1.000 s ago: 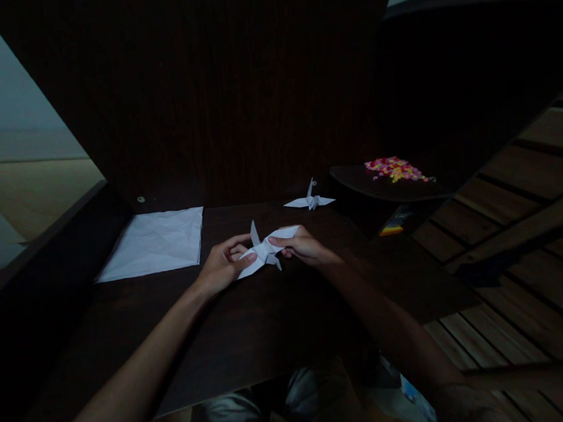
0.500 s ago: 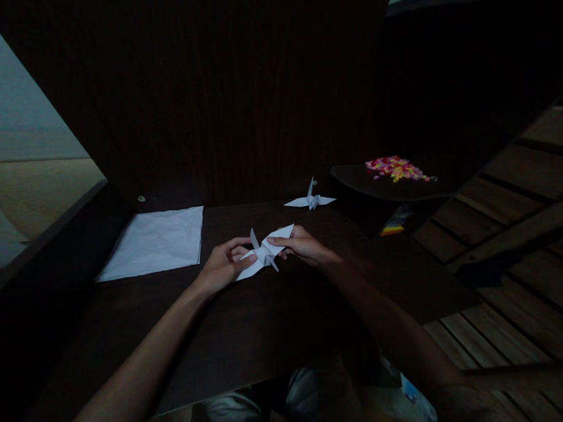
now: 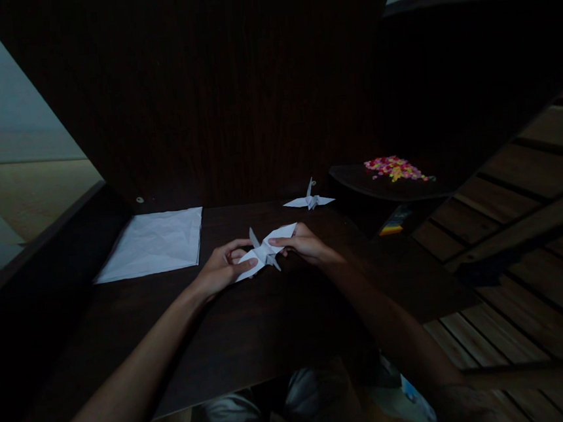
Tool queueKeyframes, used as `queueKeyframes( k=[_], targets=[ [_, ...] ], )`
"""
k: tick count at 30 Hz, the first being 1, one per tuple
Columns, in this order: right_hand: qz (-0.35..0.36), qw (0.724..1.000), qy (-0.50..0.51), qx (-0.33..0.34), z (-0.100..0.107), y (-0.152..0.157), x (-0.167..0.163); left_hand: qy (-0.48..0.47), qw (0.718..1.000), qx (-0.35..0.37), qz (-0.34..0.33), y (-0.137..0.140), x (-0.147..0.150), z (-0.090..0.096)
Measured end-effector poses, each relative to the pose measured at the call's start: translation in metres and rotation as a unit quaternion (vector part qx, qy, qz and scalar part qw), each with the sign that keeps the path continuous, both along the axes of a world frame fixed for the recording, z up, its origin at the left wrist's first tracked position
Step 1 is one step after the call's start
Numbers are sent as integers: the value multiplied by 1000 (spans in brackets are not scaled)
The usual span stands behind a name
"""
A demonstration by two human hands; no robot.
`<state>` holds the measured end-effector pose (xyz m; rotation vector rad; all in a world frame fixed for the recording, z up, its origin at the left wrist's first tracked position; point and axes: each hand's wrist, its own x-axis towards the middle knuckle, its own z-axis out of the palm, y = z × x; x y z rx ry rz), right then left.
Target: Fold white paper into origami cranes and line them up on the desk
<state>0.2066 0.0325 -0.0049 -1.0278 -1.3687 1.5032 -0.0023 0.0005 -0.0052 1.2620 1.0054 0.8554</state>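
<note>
Between both hands, above the dark desk, is a white origami paper crane point(image 3: 265, 252) with its two wings spread. My left hand point(image 3: 220, 266) pinches the left wing, thumb on top and fingers beneath. On the other wing, my right hand point(image 3: 305, 243) has its thumb pressed flat, with the fingers mostly hidden below the paper. The crane's two narrow points stick out, one up and one toward me. A second white paper crane point(image 3: 311, 202) stands farther back on the desk, touched by neither hand.
Left on the desk point(image 3: 215, 348) lies a stack of creased white paper point(image 3: 153, 244) beside a raised side board. A rounded shelf point(image 3: 352, 177) at right carries a heap of small colourful pieces point(image 3: 396, 168). A dark panel point(image 3: 232, 97) rises behind.
Both hands keep hold of the crane. Its right wing has shifted slightly outward to the right, and the left thumb lies a little lower along its wing.
</note>
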Motion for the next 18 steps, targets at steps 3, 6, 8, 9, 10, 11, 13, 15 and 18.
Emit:
queueKeyframes(
  k=[3,6,8,9,10,11,13,15,18],
  targets=[
    [5,1000,2,-3,1,0,2,-3,1000,-4,-1,0,0,-1],
    [4,1000,-3,-9,1,1,3,-9,1000,-12,0,0,1,-2],
    [2,1000,-9,-10,1,1,4,-6,1000,-16,0,0,1,-3],
    [1,1000,-12,-11,1,1,5,-4,1000,-16,2,0,1,-3],
    [2,1000,-15,-11,1,2,5,-4,1000,-18,3,0,1,-3],
    [4,1000,-17,-11,1,2,5,-4,1000,-21,3,0,1,-3],
    [10,1000,-19,-15,-1,2,5,-10,999,-31,4,0,2,-4],
    [17,999,-16,-24,-2,2,5,-16,999,-43,1,0,2,-3],
    [26,999,-5,-44,-3,3,3,-30,998,-54,-7,0,2,-3]
  ],
)
